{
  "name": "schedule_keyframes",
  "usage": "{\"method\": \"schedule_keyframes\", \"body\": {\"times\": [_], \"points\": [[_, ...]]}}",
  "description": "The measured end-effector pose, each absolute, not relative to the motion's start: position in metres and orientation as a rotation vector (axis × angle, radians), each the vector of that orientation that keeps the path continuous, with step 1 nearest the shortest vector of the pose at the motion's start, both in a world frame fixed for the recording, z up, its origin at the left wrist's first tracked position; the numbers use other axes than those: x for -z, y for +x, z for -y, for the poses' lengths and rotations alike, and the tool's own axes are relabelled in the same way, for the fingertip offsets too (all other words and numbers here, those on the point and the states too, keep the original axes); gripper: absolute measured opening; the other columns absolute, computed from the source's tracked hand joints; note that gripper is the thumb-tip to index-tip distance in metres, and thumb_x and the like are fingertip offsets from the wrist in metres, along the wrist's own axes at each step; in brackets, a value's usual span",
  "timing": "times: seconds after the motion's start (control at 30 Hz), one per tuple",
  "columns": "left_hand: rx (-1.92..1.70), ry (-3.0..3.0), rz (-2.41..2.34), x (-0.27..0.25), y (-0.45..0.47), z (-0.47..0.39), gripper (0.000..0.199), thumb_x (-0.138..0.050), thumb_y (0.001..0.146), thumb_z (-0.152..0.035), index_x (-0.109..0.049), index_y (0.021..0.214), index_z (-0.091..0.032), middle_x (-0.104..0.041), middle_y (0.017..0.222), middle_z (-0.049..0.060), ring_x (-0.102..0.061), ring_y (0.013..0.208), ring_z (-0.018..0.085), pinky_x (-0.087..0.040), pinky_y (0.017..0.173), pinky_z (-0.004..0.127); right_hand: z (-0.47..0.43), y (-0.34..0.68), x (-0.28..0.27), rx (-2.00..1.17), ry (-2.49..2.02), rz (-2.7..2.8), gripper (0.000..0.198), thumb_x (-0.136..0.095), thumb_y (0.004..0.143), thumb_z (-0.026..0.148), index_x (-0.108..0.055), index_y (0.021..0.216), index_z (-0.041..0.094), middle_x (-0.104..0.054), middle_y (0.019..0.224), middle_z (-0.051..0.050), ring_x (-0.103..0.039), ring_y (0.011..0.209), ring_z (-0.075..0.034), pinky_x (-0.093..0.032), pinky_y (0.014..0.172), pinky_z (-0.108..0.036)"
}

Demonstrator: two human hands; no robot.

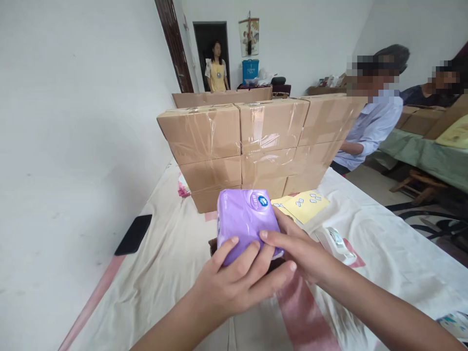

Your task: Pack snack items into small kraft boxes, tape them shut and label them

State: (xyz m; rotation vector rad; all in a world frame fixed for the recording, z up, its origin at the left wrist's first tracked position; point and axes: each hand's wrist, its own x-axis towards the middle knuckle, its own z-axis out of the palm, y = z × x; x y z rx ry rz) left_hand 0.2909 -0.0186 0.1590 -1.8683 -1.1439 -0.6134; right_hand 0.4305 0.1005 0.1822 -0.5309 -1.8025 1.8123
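A soft, shiny purple plastic-wrapped pack (241, 214) with a round blue logo is held up above the table in both hands. My right hand (296, 239) grips its right side, thumb on the face and the other fingers mostly behind. Across the lower part of the pack, my left hand (237, 282) presses its fingers, spread a little. Beneath the pack shows a brown edge with a dark area, perhaps an open carton (212, 247); most of it is hidden.
Taped cardboard boxes (270, 126) form a wall across the cloth-covered table (175, 273). Yellow printed sheets (309, 204) and a white tape dispenser (338, 246) lie right, a black phone (134, 235) left. A person (376, 117) sits beyond the boxes; others are farther back.
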Motion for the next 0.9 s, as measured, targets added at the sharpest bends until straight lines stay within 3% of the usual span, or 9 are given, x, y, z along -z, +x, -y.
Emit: {"method": "schedule_keyframes", "body": {"times": [0.13,0.27,0.33,0.4,0.53,0.6,0.9], "points": [[0.938,-2.017,1.168,-0.143,0.269,0.025,0.045,-0.073,0.087,-0.020,-0.061,0.125,-0.041,-0.056,0.144,-0.007,-0.048,0.131,0.019,-0.032,0.124,0.051,-0.133,0.425,-0.181,-1.776,-0.542,1.760,0.060,-0.069,0.079,0.026,-0.059,0.138,0.025,-0.071,0.124,-0.007,-0.068,0.108,-0.026,-0.057,0.088,-0.038],[1.145,-1.773,1.704,-0.129,0.242,0.029,0.069,-0.073,0.084,-0.017,-0.042,0.145,-0.028,-0.032,0.160,0.014,-0.037,0.145,0.034,-0.042,0.115,0.060,-0.179,0.431,-0.189,-1.822,-0.580,1.910,0.051,-0.067,0.066,0.025,-0.075,0.116,0.020,-0.077,0.094,-0.003,-0.070,0.084,-0.024,-0.055,0.072,-0.033],[1.095,-1.744,2.141,-0.129,0.231,0.028,0.072,-0.069,0.088,-0.025,-0.035,0.151,-0.023,-0.032,0.159,0.020,-0.038,0.146,0.037,-0.046,0.111,0.058,-0.195,0.431,-0.199,-1.876,-0.513,2.106,0.048,-0.069,0.064,0.025,-0.078,0.111,0.020,-0.078,0.095,-0.003,-0.071,0.086,-0.026,-0.055,0.072,-0.034],[1.047,-1.856,2.483,-0.132,0.224,0.026,0.069,-0.063,0.090,-0.029,-0.034,0.153,-0.025,-0.039,0.157,0.018,-0.048,0.139,0.035,-0.050,0.107,0.053,-0.203,0.427,-0.208,-1.892,-0.378,2.353,0.046,-0.071,0.067,0.025,-0.079,0.112,0.021,-0.077,0.108,-0.004,-0.071,0.098,-0.028,-0.057,0.080,-0.036],[0.973,-2.007,2.818,-0.138,0.218,0.019,0.057,-0.046,0.097,-0.026,-0.036,0.153,-0.032,-0.068,0.128,0.010,-0.070,0.109,0.030,-0.056,0.087,0.043,-0.196,0.410,-0.210,-1.833,-0.145,2.775,0.048,-0.070,0.078,0.020,-0.073,0.126,0.029,-0.074,0.125,-0.002,-0.071,0.111,-0.027,-0.058,0.088,-0.035],[0.891,-1.988,2.852,-0.137,0.216,0.014,0.058,-0.040,0.099,-0.025,-0.031,0.156,-0.034,-0.075,0.111,0.008,-0.073,0.097,0.031,-0.054,0.076,0.039,-0.190,0.404,-0.203,-1.736,-0.102,2.863,0.051,-0.069,0.081,0.015,-0.071,0.129,0.033,-0.074,0.125,0.000,-0.071,0.112,-0.025,-0.058,0.091,-0.035],[0.730,-2.090,2.747,-0.124,0.202,-0.004,0.069,-0.042,0.091,-0.018,-0.027,0.158,-0.026,-0.069,0.073,0.002,-0.066,0.065,0.025,-0.042,0.060,0.030,-0.177,0.398,-0.180,-1.345,-0.181,2.965,0.046,-0.061,0.095,0.017,-0.064,0.136,0.036,-0.071,0.132,0.001,-0.069,0.120,-0.025,-0.058,0.098,-0.039]]}}
